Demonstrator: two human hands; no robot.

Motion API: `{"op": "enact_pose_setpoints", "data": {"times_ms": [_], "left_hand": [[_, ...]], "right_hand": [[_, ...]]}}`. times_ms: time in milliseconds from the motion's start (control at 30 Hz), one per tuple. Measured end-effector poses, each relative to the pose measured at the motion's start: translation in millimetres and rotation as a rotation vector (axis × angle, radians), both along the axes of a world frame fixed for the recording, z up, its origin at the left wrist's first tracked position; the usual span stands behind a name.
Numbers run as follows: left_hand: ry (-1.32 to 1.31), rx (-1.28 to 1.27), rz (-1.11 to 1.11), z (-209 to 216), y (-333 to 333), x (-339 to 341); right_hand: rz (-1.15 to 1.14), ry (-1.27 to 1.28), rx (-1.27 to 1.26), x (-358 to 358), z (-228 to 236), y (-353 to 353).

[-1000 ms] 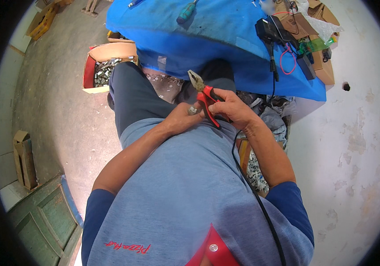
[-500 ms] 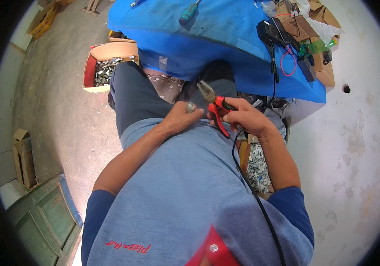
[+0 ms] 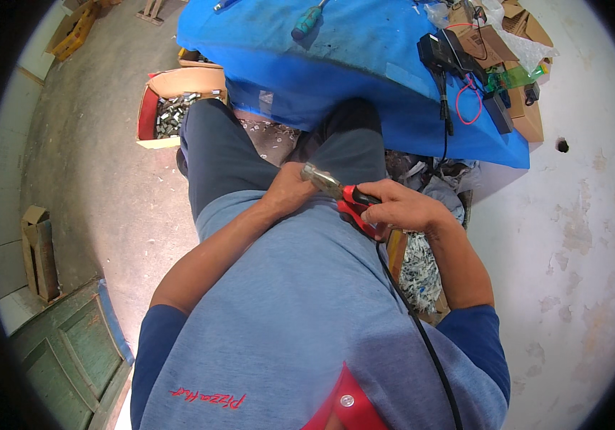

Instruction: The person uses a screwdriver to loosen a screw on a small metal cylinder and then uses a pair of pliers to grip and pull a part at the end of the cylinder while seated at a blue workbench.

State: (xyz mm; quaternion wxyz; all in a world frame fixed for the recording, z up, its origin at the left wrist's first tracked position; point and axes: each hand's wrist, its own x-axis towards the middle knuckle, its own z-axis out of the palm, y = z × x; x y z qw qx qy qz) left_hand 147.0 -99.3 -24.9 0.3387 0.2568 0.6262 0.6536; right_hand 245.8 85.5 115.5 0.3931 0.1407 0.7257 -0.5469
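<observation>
In front of my lap, my right hand is closed round the red-and-black handles of a pair of pliers. The steel jaws point to the upper left and reach the thumb side of my left hand. My left hand is closed on a small pale metal piece, whose exact kind I cannot make out. The jaw tips meet that piece, but whether they grip it is too small to tell. My left fingertips are hidden under the hand and behind the jaws.
A blue-covered table stands ahead, with a teal-handled screwdriver on it and black adapters at its right. An open carton of small metal parts sits left of my knee. A black cable runs down my shirt.
The pliers have swung left and down, from pointing upward apart from my left hand to touching the metal piece there. My left hand has hardly moved.
</observation>
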Motion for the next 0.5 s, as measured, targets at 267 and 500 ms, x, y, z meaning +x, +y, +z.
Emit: {"op": "enact_pose_setpoints", "data": {"times_ms": [267, 500], "left_hand": [[0.021, 0.02, -0.005, -7.4, 2.2, 1.5], [0.035, -0.123, -0.077, 2.8, -2.4, -3.0]], "right_hand": [[-0.137, -0.022, -0.047, -2.3, 0.0, -5.5], [-0.207, -0.105, -0.04, -5.7, 4.0, -5.2]]}}
